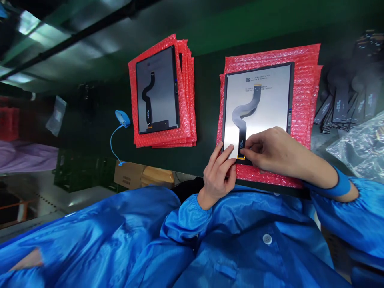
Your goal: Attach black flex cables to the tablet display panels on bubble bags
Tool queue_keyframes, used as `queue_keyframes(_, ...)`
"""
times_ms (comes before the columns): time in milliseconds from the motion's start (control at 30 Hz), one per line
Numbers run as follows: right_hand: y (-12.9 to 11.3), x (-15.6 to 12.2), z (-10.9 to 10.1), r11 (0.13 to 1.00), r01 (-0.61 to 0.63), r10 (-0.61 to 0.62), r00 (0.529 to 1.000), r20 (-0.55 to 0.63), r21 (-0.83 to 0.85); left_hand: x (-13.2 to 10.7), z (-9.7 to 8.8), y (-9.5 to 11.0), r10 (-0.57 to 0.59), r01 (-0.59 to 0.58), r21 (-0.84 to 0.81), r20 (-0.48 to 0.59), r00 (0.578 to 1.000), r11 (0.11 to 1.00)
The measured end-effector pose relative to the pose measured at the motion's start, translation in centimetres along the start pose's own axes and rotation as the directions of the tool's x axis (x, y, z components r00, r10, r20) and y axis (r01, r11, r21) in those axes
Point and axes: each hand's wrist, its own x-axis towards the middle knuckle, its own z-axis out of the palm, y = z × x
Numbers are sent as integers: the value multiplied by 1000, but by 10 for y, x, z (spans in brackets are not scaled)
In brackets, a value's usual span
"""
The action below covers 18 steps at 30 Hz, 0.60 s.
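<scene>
A person in a blue coat is bending over a dark green table, and both bare hands are working at the near edge of a flat screen panel that is lying face down on a stack of red bubble wrap sheets.

The left hand is resting at the near left corner of the panel, its fingers spread a little and lying flat, the thumb and forefinger pressing on the panel's edge and on the wrap beside it; it is not closing around anything.

The right hand is lying over the near middle of the panel, fingers curled downward, the thumb and forefinger tips pinching or pressing at the lower end of the black ribbon cable, where an orange connector is showing. Whether the fingertips are actually gripping the cable end or only pushing it down, I cannot tell. The ribbon is curving up in an S from that end toward the far edge of the panel.

To the left of this panel, well apart, a second panel is lying on its own red stack. Further left of it, a blue wrist strap with a coiled cord is sitting on the table. To the right of the worked panel, a heap of dark cables is lying beside clear plastic bags.
</scene>
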Motion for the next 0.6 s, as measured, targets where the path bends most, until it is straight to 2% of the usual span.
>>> queue_keyframes(400,-2,0,-4,999,-16,15,999,32,31,1,2,1,-6,6,-8,-10,1000,1000)
queue_keyframes(600,2,0,-1,1000,13,-14,999,31,28,1,4,0,9,-9,-12,-25,1000,1000)
